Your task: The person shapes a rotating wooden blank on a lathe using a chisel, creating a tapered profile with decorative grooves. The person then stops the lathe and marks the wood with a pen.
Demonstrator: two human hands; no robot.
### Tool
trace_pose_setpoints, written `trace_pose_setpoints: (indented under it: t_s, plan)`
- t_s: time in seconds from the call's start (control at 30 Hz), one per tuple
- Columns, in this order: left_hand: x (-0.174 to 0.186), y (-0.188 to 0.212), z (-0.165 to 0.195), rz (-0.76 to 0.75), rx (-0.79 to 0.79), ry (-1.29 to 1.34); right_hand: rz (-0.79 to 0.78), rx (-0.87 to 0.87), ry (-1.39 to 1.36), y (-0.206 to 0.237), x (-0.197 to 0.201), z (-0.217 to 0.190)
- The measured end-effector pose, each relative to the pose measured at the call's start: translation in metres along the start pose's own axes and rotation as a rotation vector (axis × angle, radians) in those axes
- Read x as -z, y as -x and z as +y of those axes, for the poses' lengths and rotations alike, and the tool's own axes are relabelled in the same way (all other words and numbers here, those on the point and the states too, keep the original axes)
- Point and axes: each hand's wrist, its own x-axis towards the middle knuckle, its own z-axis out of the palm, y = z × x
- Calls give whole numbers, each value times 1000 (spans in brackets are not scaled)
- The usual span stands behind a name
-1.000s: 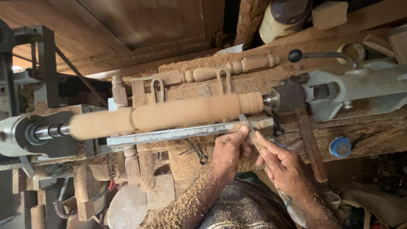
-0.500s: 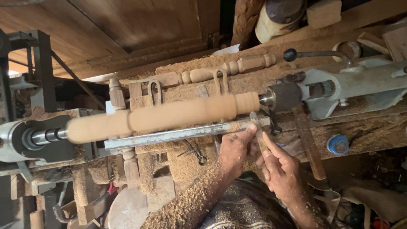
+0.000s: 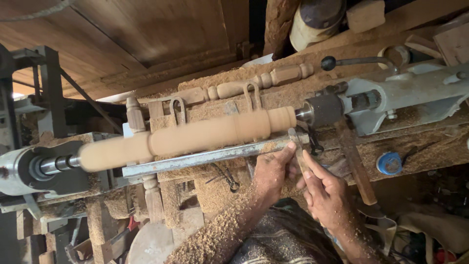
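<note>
A long round wooden blank [image 3: 195, 137] spins on a lathe, blurred, held between the headstock [image 3: 34, 168] at the left and the grey tailstock [image 3: 391, 98] at the right. Below it runs a metal tool rest [image 3: 205, 157]. My left hand [image 3: 273, 171] grips a thin chisel [image 3: 296, 146] against the rest, near the blank's right end. Just to its right, my right hand [image 3: 330, 195] holds the chisel's lower part. Both forearms are coated in sawdust.
A finished turned spindle [image 3: 259, 83] lies on the sawdust-covered bench behind the lathe. A second turned post [image 3: 141, 161] stands upright at the front left. A blue tape roll [image 3: 389, 164] sits at the right, a wooden stick [image 3: 359, 168] beside it.
The view has shifted slightly. My hands stay at the blank's right end with the chisel on the rest; the blank keeps spinning.
</note>
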Motion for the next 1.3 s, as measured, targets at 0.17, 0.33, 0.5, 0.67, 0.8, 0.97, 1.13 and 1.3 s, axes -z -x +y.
trace_pose_setpoints:
  t_s: [0.17, 0.33, 0.5, 0.67, 0.8, 0.97, 1.13, 1.3]
  plan:
    - [2, 2, 4, 9, 34, 22, -33, 9, 1, -3, -1, 3]
    - [11, 6, 8, 37, 10, -13, -76, 79, -10, -5, -5, 5]
    - [17, 6, 7, 47, 6, -10, -128, 19, -1, -5, -4, 1]
    - [21, 5, 5, 56, 24, 3, -118, 5, 39, -5, -5, 0]
    - [25, 5, 5, 40, 13, -5, -125, 19, 100, -9, -6, 4]
    - [25, 4, 5, 84, 32, 20, -136, 6, -18, -9, -7, 8]
    - [20, 3, 3, 3, 2, 48, -105, 56, -6, -5, -5, 6]
    - [12, 2, 4, -7, 10, -2, -56, -23, 13, -4, -2, 2]
